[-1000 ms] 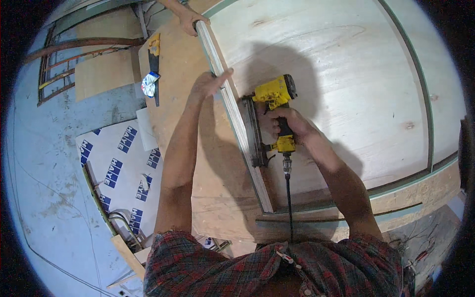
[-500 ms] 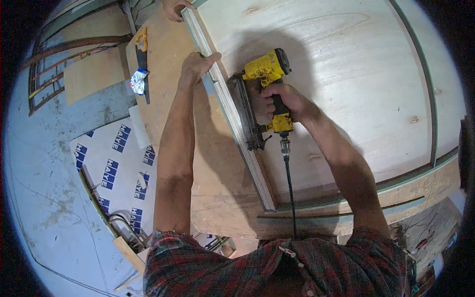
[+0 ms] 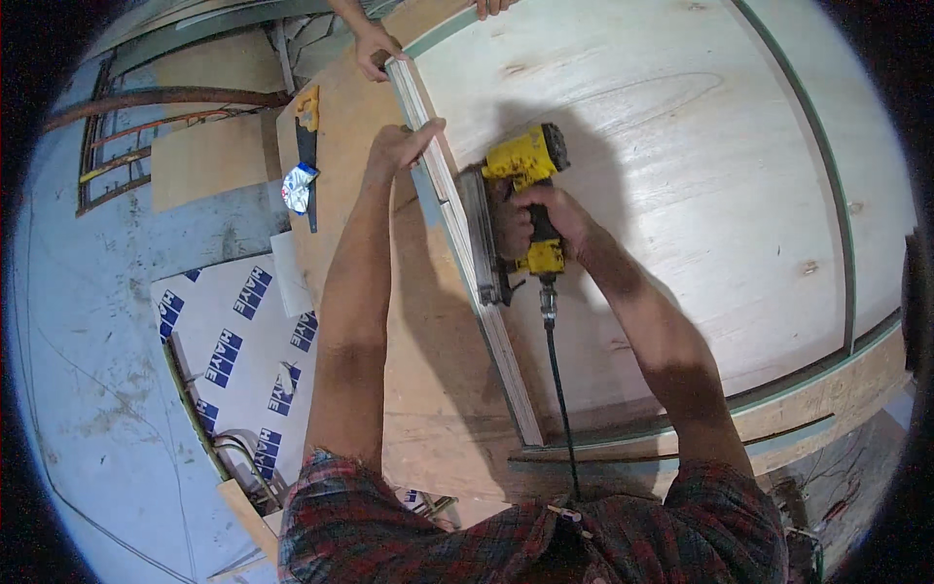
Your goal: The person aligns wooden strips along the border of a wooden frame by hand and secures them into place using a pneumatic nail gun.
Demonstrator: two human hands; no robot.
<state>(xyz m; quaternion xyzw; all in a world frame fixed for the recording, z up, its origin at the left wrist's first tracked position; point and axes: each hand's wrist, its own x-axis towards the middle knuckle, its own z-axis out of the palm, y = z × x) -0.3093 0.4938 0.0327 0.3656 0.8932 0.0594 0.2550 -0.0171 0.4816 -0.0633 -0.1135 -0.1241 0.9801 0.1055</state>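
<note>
My left hand [image 3: 401, 148] is closed round the layered wooden edge strip [image 3: 507, 365], thumb over its top. The strip runs along the left side of a pale plywood panel [image 3: 681, 204]. In my right hand [image 3: 562, 216] is a yellow and black nail gun [image 3: 520, 159], held by its grip. Its long dark magazine lies along the strip, and its nose end is at or just above the strip's edge; contact is hard to tell. A dark air hose [image 3: 562, 409] leads from the gun's handle toward my body.
Another person's hand [image 3: 375, 52] touches the strip's far end, and fingers [image 3: 492, 8] rest on the panel's far edge. A handsaw [image 3: 307, 117] with an orange handle lies on the worktable [image 3: 428, 341], a crumpled blue-white packet [image 3: 300, 187] on its blade. Printed sheeting [image 3: 229, 360] lies at left.
The view has shifted, so most things appear lower. The nail gun has slid slightly toward the strip's far end. Another person's fingers now show at the panel's far edge.
</note>
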